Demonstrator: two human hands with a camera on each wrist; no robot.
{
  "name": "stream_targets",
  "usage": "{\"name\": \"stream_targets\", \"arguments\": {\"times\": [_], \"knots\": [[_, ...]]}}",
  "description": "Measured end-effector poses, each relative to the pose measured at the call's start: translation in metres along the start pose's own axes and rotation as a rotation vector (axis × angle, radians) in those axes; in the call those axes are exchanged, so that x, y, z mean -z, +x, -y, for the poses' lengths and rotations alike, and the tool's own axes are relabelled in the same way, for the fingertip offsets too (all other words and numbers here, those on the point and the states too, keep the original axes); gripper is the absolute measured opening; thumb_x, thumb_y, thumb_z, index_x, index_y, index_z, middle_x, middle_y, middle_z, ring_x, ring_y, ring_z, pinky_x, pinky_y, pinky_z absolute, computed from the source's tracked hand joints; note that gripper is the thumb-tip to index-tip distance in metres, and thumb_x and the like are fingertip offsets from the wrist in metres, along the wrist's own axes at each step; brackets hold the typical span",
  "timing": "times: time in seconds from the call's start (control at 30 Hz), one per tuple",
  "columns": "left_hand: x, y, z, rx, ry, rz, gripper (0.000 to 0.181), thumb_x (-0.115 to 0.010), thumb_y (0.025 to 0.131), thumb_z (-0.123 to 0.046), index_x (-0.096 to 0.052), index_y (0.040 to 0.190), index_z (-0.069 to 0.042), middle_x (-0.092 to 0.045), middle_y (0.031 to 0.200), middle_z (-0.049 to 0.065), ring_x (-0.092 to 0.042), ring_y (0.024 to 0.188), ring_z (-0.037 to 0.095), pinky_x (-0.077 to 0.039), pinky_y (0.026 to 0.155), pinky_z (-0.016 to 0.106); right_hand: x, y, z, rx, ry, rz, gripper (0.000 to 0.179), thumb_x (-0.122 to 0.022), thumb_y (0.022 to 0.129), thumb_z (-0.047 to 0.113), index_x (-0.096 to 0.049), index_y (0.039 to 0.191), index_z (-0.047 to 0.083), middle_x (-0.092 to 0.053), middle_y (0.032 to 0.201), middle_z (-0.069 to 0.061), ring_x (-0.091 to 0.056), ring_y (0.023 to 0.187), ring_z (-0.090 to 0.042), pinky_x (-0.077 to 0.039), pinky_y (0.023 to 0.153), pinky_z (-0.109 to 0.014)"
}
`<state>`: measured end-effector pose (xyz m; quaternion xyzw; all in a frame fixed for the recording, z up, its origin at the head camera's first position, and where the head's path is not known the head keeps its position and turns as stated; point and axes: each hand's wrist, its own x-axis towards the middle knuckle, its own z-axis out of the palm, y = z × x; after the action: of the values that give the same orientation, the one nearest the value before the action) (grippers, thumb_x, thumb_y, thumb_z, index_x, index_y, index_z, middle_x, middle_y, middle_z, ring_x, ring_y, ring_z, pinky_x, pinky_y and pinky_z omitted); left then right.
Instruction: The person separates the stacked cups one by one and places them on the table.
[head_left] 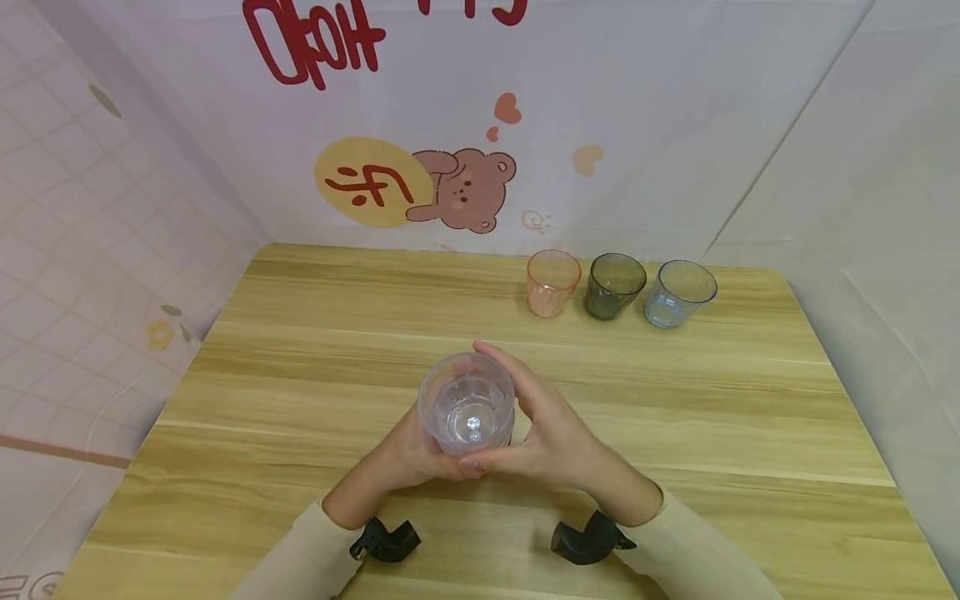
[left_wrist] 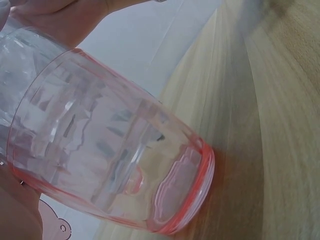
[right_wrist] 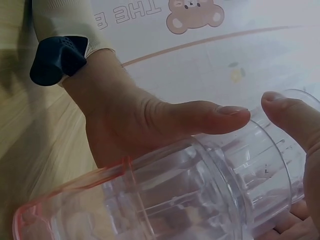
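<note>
Both hands hold a stack of see-through cups over the middle of the table. Seen from above in the head view, the top clear cup [head_left: 471, 404] has its mouth upward. My left hand [head_left: 414, 448] grips the stack from the left, its thumb along the near side. From the right, my right hand [head_left: 553, 425] holds the upper part, thumb in front and fingers behind. At the bottom of the stack is a pink-tinted cup [left_wrist: 115, 145], its base close to the tabletop. Clear cups [right_wrist: 195, 190] nest above its pink rim in the right wrist view.
Toward the back right of the wood-grain table [head_left: 315, 333] stand a pink cup [head_left: 551, 293], a dark grey-green cup [head_left: 611, 296] and a blue cup [head_left: 671, 304] in a row, upright. A printed white cloth [head_left: 630, 100] hangs behind the table and along its sides.
</note>
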<state>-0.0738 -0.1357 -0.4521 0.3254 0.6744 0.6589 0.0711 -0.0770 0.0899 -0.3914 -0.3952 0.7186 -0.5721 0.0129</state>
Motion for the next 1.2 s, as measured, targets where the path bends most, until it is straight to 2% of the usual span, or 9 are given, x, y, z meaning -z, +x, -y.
{"name": "stream_targets", "arguments": {"times": [0.13, 0.33, 0.57, 0.6, 0.7, 0.9, 1.07, 1.2], "knots": [[0.0, 0.0, 0.0, 0.018, 0.002, 0.002, 0.11, -0.097, 0.079, -0.023, -0.029, 0.164, -0.015, -0.056, 0.151, 0.02, -0.058, 0.138, 0.023, -0.049, 0.12, 0.04, 0.001, 0.002, 0.003, 0.007, 0.013, -0.01, 0.117, -0.1, 0.069, -0.001, -0.034, 0.166, 0.004, -0.062, 0.153, -0.019, -0.056, 0.146, -0.026, -0.043, 0.126, -0.034], [0.0, 0.0, 0.0, 0.03, 0.02, 0.003, 0.109, -0.097, 0.081, -0.031, -0.029, 0.165, -0.017, -0.058, 0.151, 0.016, -0.059, 0.137, 0.024, -0.049, 0.12, 0.04, 0.004, 0.004, 0.009, 0.017, 0.041, -0.012, 0.118, -0.099, 0.068, -0.005, -0.033, 0.166, 0.002, -0.061, 0.152, -0.021, -0.057, 0.145, -0.021, -0.045, 0.124, -0.033], [-0.001, 0.003, -0.002, 0.03, -0.062, 0.011, 0.109, -0.097, 0.081, -0.029, -0.029, 0.165, -0.017, -0.056, 0.153, 0.015, -0.057, 0.14, 0.026, -0.047, 0.123, 0.039, 0.011, 0.006, 0.019, 0.073, 0.061, -0.025, 0.121, -0.098, 0.065, -0.009, -0.032, 0.165, 0.001, -0.06, 0.151, -0.025, -0.058, 0.142, -0.02, -0.047, 0.122, -0.03], [-0.001, 0.003, -0.003, 0.03, -0.069, 0.01, 0.107, -0.097, 0.081, -0.025, -0.031, 0.164, -0.016, -0.056, 0.153, 0.016, -0.057, 0.14, 0.025, -0.047, 0.123, 0.038, 0.012, 0.007, 0.02, 0.08, 0.064, -0.027, 0.121, -0.098, 0.065, -0.009, -0.032, 0.165, 0.0, -0.06, 0.152, -0.025, -0.058, 0.142, -0.02, -0.046, 0.122, -0.03], [-0.001, 0.001, -0.003, 0.026, -0.07, 0.002, 0.108, -0.099, 0.08, -0.029, -0.032, 0.164, -0.015, -0.056, 0.153, 0.018, -0.056, 0.14, 0.022, -0.046, 0.123, 0.036, 0.015, 0.009, 0.025, 0.097, 0.077, -0.038, 0.121, -0.098, 0.064, -0.012, -0.031, 0.165, -0.002, -0.06, 0.151, -0.027, -0.058, 0.142, -0.02, -0.046, 0.122, -0.03], [-0.002, 0.0, 0.0, 0.02, -0.065, -0.02, 0.114, -0.097, 0.08, -0.044, -0.029, 0.166, -0.014, -0.053, 0.154, 0.023, -0.055, 0.14, 0.02, -0.045, 0.122, 0.033, 0.024, 0.012, 0.034, 0.124, 0.104, -0.056, 0.121, -0.096, 0.064, -0.016, -0.029, 0.164, -0.006, -0.059, 0.151, -0.03, -0.059, 0.143, -0.021, -0.048, 0.121, -0.032], [-0.004, -0.002, 0.001, 0.014, -0.036, -0.049, 0.111, -0.095, 0.08, -0.052, -0.034, 0.159, -0.004, -0.052, 0.15, 0.028, -0.055, 0.136, 0.014, -0.046, 0.118, 0.031, 0.031, 0.01, 0.034, 0.122, 0.135, -0.082, 0.118, -0.094, 0.066, -0.018, -0.028, 0.163, -0.009, -0.057, 0.155, -0.022, -0.057, 0.146, -0.022, -0.05, 0.12, -0.034], [-0.003, -0.003, 0.002, 0.007, -0.04, -0.045, 0.11, -0.095, 0.081, -0.05, -0.033, 0.158, -0.001, -0.051, 0.149, 0.032, -0.055, 0.135, 0.013, -0.047, 0.118, 0.03, 0.036, 0.008, 0.033, 0.133, 0.148, -0.113, 0.115, -0.093, 0.063, -0.023, -0.031, 0.16, -0.014, -0.057, 0.157, -0.019, -0.058, 0.146, -0.024, -0.051, 0.119, -0.036]]}}
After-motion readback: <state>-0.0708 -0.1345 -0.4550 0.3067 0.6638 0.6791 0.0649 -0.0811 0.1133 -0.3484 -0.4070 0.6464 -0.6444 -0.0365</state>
